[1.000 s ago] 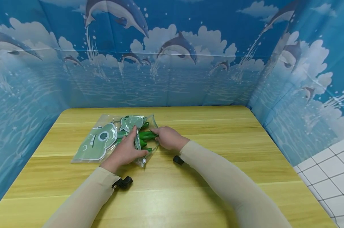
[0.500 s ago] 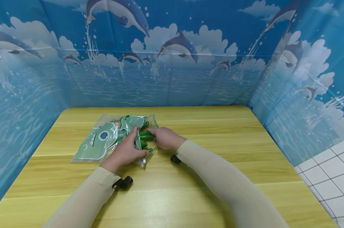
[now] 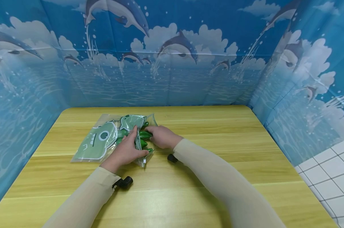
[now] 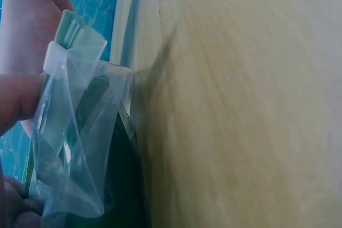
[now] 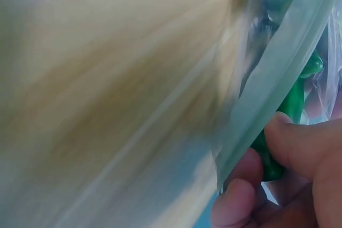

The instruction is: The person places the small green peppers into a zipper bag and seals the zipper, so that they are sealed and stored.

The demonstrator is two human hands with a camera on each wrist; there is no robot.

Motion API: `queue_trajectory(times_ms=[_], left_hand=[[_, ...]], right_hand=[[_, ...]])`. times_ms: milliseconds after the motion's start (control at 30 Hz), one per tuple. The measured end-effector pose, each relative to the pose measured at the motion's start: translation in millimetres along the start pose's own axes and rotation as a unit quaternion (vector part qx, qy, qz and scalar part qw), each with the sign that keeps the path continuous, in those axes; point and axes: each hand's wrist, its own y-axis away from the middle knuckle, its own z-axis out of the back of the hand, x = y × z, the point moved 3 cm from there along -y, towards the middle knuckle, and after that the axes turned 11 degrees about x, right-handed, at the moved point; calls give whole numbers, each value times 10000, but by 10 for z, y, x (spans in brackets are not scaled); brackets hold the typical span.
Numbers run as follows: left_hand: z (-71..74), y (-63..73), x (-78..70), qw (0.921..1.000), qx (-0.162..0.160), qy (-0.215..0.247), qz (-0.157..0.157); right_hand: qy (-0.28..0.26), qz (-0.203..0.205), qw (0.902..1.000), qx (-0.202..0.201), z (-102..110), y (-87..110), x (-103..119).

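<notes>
A clear zip bag printed with a green cartoon monster lies on the left of the table, its mouth facing right. My left hand holds the bag by its mouth, thumb at the near side, index finger on top; the left wrist view shows the thumb beside the pale slider. Inside lie several glossy green, pointed, pepper-shaped things. My right hand, at the mouth, pinches the end of a long green pepper-shaped piece between thumb and fingers, beside the bag's edge strip.
The wooden table reaches back to a blue curtain printed with dolphins. A black wrist camera sits on the left wrist and another black camera under the right. White tiles show beyond the table's right side.
My right hand has moved a little to the left, pushing the long green piece deeper into the bag. The left hand and the bag have stayed almost still.
</notes>
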Motion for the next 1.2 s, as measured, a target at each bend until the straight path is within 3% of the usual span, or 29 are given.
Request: queue_trajectory(times_ms=[233, 567, 967, 1200], left_hand=[[-7, -6, -1, 10000, 2, -35, -22], [-7, 14, -19, 10000, -52, 21, -39], [-4, 26, -28, 10000, 22, 59, -24], [-1, 35, -24, 10000, 19, 90, 2]], right_hand=[[76, 55, 9999, 76, 2, -1, 10], [-157, -82, 9989, -428, 34, 102, -36], [169, -28, 9986, -503, 21, 80, 21], [29, -329, 9970, -706, 18, 62, -10]])
